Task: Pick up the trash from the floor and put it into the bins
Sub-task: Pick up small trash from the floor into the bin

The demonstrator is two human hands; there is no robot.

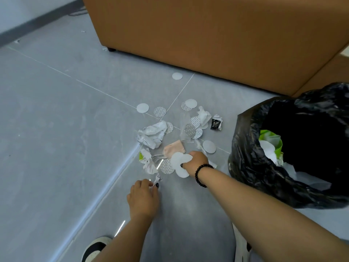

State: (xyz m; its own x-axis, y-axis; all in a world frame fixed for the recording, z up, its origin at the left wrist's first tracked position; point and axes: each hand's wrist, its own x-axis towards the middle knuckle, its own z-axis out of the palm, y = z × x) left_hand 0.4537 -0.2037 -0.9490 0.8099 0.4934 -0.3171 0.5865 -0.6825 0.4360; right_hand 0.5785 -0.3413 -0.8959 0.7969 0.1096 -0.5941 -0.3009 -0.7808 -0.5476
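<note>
While the right hand (196,161) is pinching white discs (180,163), the bin (245,148) is lying just right of it; the left hand (143,197) is pinching a scrap (157,179).

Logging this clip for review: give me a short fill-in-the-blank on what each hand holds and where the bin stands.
1. The right hand grips white paper ____.
2. The bin is lined with a ____ bag.
3. The left hand pinches a small ____ scrap.
4. A lone disc lies near the brown ____.

Missing words: discs; black; paper; sofa
</note>
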